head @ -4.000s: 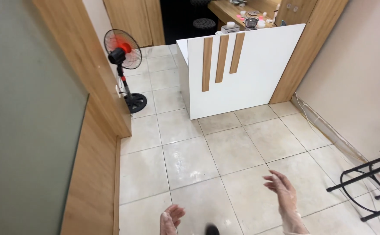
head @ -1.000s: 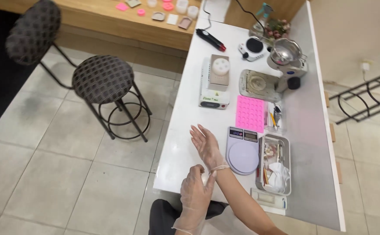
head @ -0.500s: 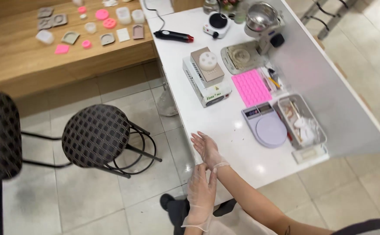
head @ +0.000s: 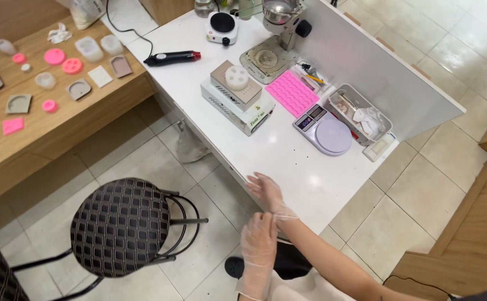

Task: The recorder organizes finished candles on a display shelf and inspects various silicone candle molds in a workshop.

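Basically both hands are gloved in thin clear disposable gloves. The left hand [head: 258, 243] pinches the glove cuff [head: 284, 215] at the right wrist; the right hand [head: 267, 191] is flat, fingers spread, at the near edge of the white tabletop [head: 288, 161]. Judging by that, the gloving looks nearly done, only the right cuff left to seat; nothing on the tabletop is touched yet.

Beyond the hands: a digital scale [head: 326, 129] with a round pan, a clear tray [head: 363, 118] of small bits to its right, a pink silicone mould [head: 292, 93], a white box [head: 238, 100] with a round white mould on top. Further back: a black heat gun [head: 172, 57] and a small hotplate [head: 222, 25]. The black stool [head: 122, 225] stands on the floor to the left.

Against the frame half a second ago: same hand pose, left on the right wrist; the view has swung, so the tabletop now runs more diagonally and the scale sits further from the hands.
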